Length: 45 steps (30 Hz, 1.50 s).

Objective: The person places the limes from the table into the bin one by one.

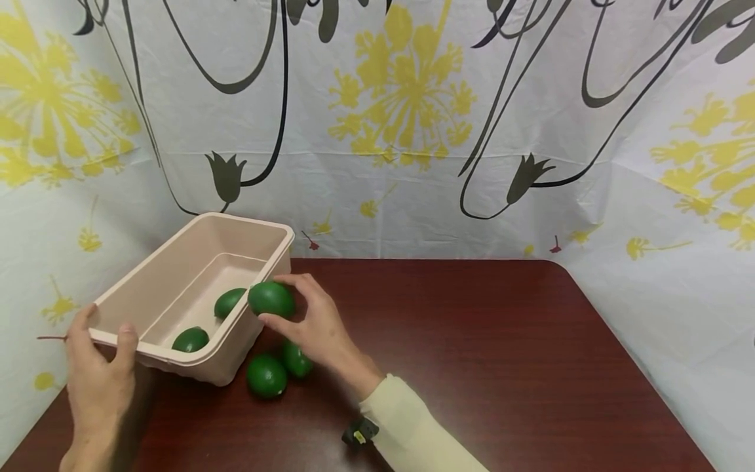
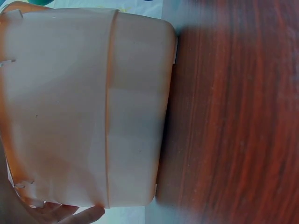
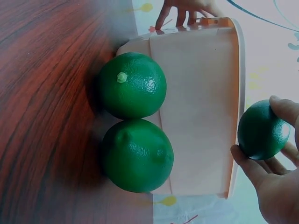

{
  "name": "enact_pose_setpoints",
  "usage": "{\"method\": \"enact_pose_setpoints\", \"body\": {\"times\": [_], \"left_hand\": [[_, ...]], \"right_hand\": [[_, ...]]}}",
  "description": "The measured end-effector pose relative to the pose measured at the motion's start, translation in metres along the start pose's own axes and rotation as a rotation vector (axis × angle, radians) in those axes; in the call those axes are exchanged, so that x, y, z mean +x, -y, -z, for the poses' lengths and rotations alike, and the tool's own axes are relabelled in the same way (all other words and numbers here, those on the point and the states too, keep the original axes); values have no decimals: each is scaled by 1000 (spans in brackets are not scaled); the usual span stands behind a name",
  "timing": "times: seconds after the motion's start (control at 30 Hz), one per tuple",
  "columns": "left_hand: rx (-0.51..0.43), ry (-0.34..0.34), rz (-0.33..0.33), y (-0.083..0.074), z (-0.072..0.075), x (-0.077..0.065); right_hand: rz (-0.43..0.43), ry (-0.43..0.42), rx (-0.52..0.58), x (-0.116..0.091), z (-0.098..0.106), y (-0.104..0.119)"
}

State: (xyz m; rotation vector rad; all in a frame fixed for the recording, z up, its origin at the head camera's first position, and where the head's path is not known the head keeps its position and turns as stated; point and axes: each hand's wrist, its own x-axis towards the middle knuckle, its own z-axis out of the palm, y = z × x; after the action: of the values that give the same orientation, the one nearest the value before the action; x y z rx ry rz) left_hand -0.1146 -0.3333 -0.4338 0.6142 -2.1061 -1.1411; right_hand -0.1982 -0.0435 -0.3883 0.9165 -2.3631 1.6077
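Observation:
A pale pink plastic bin stands at the left of the table, with two green limes inside it. At its near left corner my left hand grips the rim, thumb over the edge; the left wrist view shows fingertips against the bin's side. My right hand pinches another lime between thumb and fingers, right at the bin's right rim. Below that hand, two more limes sit touching each other on the table beside the bin's outer wall.
The dark red-brown wooden table extends to the right, with a rounded far corner. Behind it hangs a white sheet printed with yellow flowers and grey stems. A small black device sits at my right wrist.

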Motion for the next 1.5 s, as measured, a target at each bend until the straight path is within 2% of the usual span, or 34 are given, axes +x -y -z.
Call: {"method": "enact_pose_setpoints", "body": {"times": [0.2, 0.6, 0.97, 1.17, 1.5], "left_hand": [[10, 14, 34, -1, 1, 1], [8, 17, 42, 1, 2, -1], [7, 21, 46, 0, 3, -2], [7, 15, 32, -1, 2, -2], [16, 24, 42, 0, 2, -2]], "right_hand": [[22, -5, -4, 1, -5, 0], [66, 9, 19, 1, -9, 6], [158, 13, 2, 5, -14, 6], [160, 6, -6, 6, -13, 8], [114, -4, -9, 8, -15, 14]]}}
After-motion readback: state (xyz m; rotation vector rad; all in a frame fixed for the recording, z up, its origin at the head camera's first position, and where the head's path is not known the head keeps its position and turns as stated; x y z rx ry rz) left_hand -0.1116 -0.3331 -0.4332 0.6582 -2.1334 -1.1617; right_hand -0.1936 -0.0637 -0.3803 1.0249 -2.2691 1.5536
